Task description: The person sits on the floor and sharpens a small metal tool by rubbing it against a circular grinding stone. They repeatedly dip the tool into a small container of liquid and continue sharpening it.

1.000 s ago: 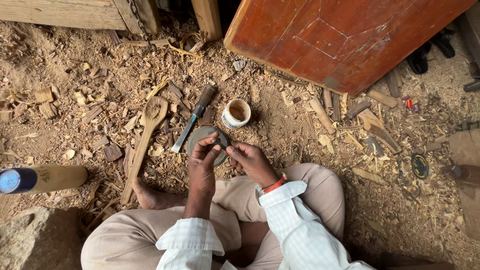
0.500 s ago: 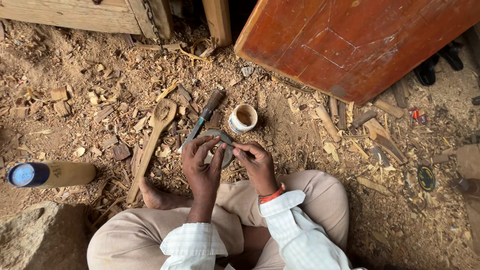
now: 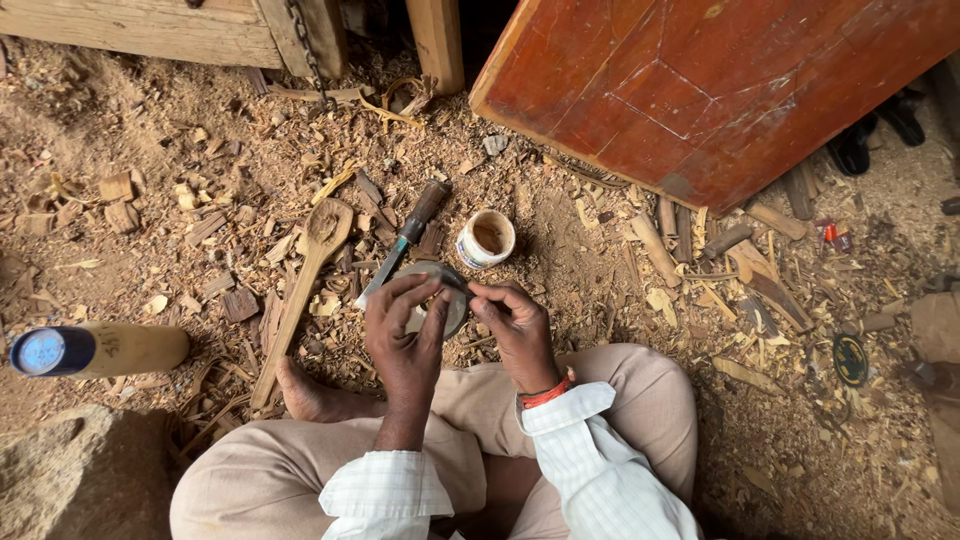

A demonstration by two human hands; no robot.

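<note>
At frame centre we pinch a small curved blade (image 3: 462, 287) between both hands, left hand (image 3: 405, 335) and right hand (image 3: 518, 325) fingers clamped on it above the round grey stone (image 3: 445, 300), seemingly sharpening; next likely needs steady strokes.

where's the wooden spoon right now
In the head view the wooden spoon lies on the wood shavings left of centre, bowl end up, just left of the chisel and the left hand, its handle tip by the bare foot.

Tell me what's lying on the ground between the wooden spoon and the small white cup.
In the head view, a chisel with a dark wooden handle lies on the wood chips between the wooden spoon and the small white cup, blade pointing toward the hands.
</note>
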